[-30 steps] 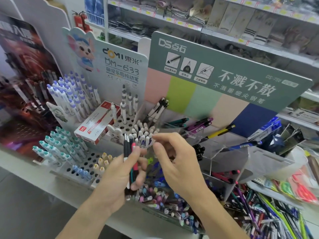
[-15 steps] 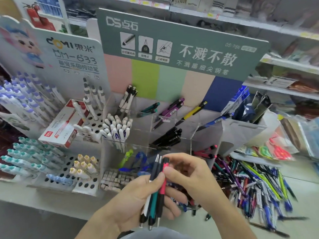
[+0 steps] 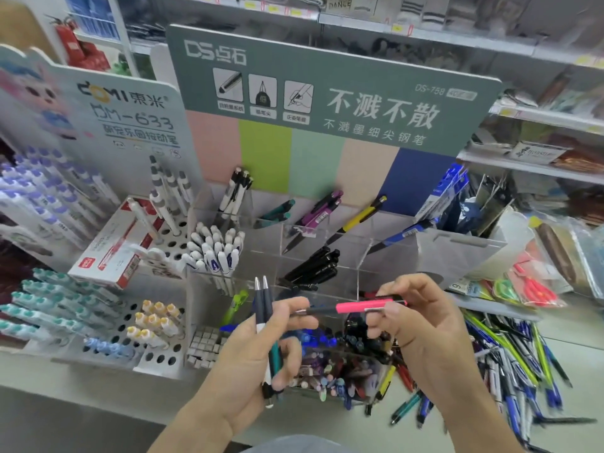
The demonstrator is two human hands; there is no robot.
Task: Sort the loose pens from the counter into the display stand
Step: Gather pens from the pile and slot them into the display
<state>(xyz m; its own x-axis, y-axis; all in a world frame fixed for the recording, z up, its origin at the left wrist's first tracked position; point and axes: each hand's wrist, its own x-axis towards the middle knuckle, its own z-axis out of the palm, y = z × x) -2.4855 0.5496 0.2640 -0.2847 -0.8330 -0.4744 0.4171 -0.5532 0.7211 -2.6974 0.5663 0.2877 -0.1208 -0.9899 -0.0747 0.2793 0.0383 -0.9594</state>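
My left hand [image 3: 248,361] grips two upright pens [image 3: 265,317], one white-bodied and one teal, tips up. My right hand [image 3: 421,325] pinches a pink-and-black pen [image 3: 356,307] and holds it level, its tip touching my left fingers. Behind the hands stands the clear acrylic display stand [image 3: 385,256] with a green header. Its compartments hold white, teal, purple, yellow, blue and black pens. Loose pens [image 3: 510,364] lie heaped on the counter at the right.
A white pegboard stand [image 3: 108,341] with teal, yellow and blue pens sits at the left, with a red-and-white pen box [image 3: 114,246] on it. A low tray of small caps [image 3: 336,371] lies under my hands. Packaged goods and shelves fill the right and back.
My right hand has pulled the pink pen out of the bundle in my left hand and turned it level. The view has shifted right and down.
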